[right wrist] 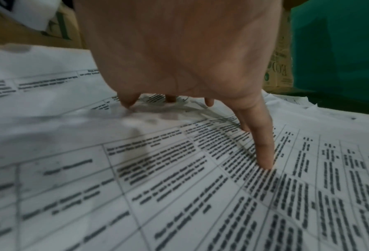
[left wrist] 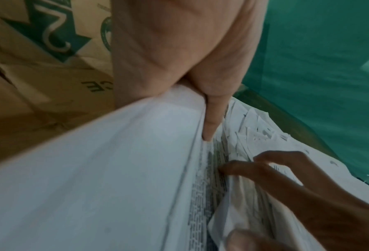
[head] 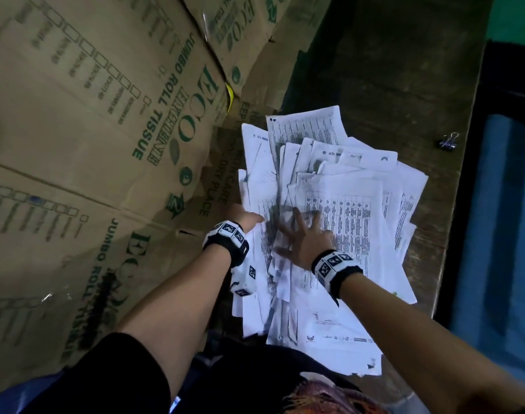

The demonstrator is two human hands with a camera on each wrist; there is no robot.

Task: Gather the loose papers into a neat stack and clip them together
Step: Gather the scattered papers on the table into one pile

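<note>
Both hands (head: 303, 237) on papers (head: 353, 222) — unclipped.

Hidden fingers, unreadable print

The left hand (head: 246, 218) has its fingers tucked under the papers (head: 342, 222), out of sight; the print beneath the right hand (head: 303, 240) is too blurred to read.

A storeroom or stockroom, by the look of it. Big brown cartons (head: 90, 130) printed "JUMBO ROLL TISSUE" are stacked high along the left, pressed against a worn dark wooden table (head: 389, 85). Printed papers (head: 344, 204) lie heaped on the table, a binder clip (head: 448, 141) sits near its right edge, and a green wall (head: 515, 16) closes the far right.
</note>
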